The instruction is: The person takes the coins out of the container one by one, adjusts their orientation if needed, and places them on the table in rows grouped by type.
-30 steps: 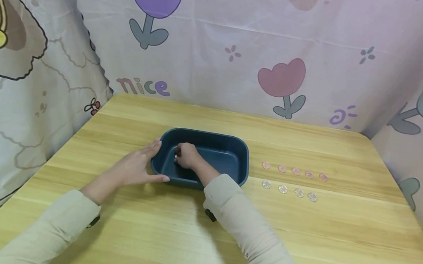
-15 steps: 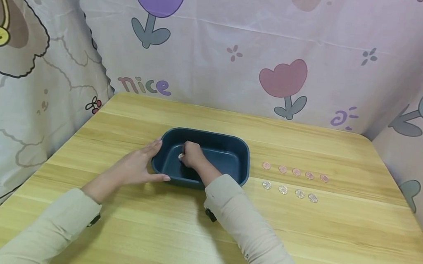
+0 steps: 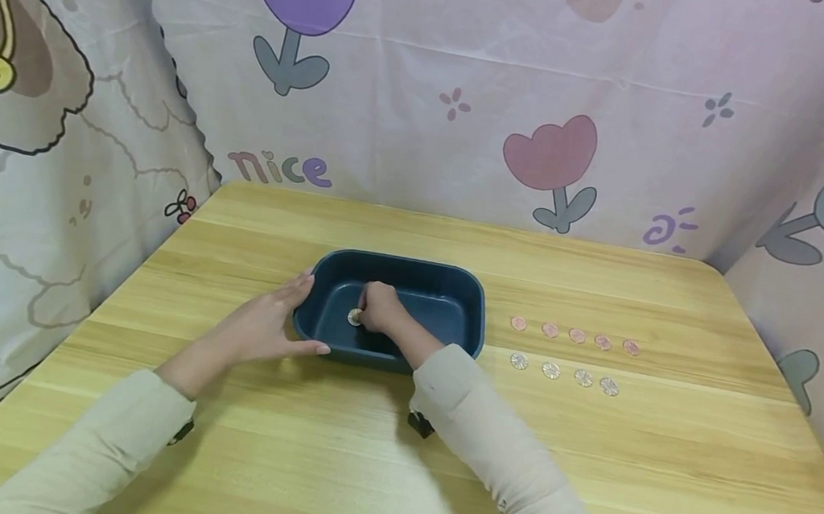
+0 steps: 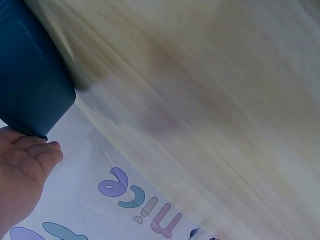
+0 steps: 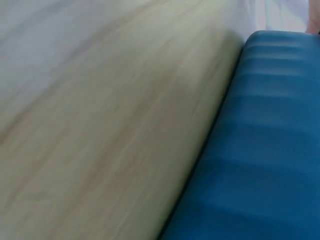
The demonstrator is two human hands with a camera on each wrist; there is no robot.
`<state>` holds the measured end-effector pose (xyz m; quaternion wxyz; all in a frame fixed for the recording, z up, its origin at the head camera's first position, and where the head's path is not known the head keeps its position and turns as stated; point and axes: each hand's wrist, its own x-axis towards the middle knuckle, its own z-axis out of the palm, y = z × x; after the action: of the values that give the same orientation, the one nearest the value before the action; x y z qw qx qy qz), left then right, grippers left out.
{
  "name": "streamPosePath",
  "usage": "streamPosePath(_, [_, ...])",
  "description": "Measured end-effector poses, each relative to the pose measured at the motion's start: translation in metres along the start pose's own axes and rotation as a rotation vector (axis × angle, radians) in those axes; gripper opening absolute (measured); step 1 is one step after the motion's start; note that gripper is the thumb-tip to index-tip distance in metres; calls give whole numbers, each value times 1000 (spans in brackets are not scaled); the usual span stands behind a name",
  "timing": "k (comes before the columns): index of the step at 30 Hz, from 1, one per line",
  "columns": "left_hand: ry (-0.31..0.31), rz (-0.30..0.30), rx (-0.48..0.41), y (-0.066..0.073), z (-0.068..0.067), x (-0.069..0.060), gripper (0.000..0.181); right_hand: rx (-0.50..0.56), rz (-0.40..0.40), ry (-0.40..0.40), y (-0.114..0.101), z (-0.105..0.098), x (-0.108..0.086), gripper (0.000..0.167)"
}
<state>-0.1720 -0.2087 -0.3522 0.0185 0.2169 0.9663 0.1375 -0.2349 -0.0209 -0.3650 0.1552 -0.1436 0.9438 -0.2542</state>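
In the head view, a dark blue rectangular box [image 3: 444, 316] stands on the wooden table. My left hand [image 3: 261, 326] holds its left end, thumb along the front wall and fingers against the left side; in the left wrist view those fingertips meet the rim. My right hand [image 3: 381, 307] reaches over the front wall into the box and pinches a shiny coin [image 3: 354, 317] near the floor. Whether more coins lie under that hand is hidden. The right wrist view shows just the box's outer wall [image 5: 260, 145] and tabletop.
To the right of the box, a row of several copper-coloured coins [image 3: 577, 335] lies behind a row of several silver-coloured coins [image 3: 551, 370]. A patterned curtain [image 3: 423, 113] hangs along the back and sides of the wooden table [image 3: 294, 457].
My right hand has shifted a little to the right inside the box, and the coin at its fingertips shows more fully. The left hand and the coin rows have stayed put.
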Motion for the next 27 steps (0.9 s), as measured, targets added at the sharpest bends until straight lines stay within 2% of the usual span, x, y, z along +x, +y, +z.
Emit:
streamPosePath(4, [1, 0, 4, 1, 0, -1, 109, 143, 9, -14, 8, -4, -6, 22])
streamPosePath(10, [1, -2, 7, 1, 0, -2, 108, 291, 18, -12, 23, -15, -13, 16])
streamPosePath(18, [-1, -5, 10, 0, 0, -1, 109, 391, -9, 63, 37, -31, -28, 14])
streamPosePath(27, [-5, -5, 11, -1, -1, 0, 109, 527, 13, 149, 47, -40, -46, 12])
